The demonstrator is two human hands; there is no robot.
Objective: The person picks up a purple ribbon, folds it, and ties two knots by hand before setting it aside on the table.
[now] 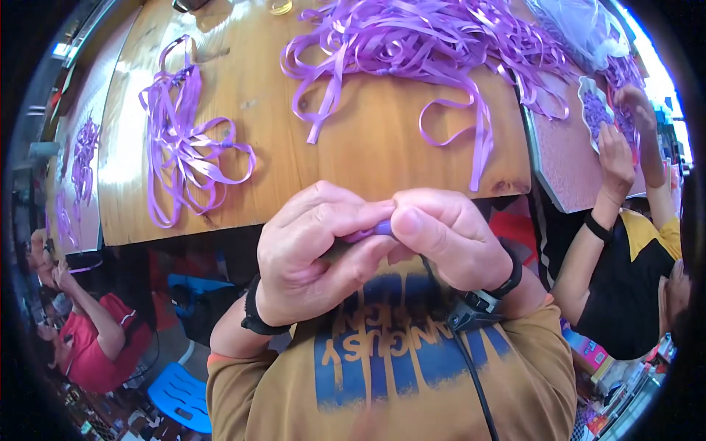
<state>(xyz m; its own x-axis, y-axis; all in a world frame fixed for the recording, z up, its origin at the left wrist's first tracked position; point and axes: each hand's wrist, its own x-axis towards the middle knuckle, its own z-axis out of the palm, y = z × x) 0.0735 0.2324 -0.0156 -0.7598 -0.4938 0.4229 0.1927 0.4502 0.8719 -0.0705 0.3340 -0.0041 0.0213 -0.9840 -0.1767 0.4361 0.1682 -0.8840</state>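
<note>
My left hand [316, 246] and my right hand [448, 235] meet in front of my chest, just off the near edge of the wooden table. Between their closed fingertips they pinch a purple ribbon [379, 229]. Only a short, bunched bit of it shows; my fingers and thumbs cover the rest, so I cannot make out any small fitting on it. A large tangled heap of purple ribbons [412, 44] lies at the far side of the table, some loops hanging toward me. Another looped bunch of ribbons [173, 140] rests to the left.
On the right, a co-worker's hands [618, 158] reach by a white tray [583, 92] of small purple pieces. A person in red [99, 345] works at the left near more ribbons [84, 158]. Blue stool [180, 397] at lower left; a cable [474, 375] hangs from my right wrist.
</note>
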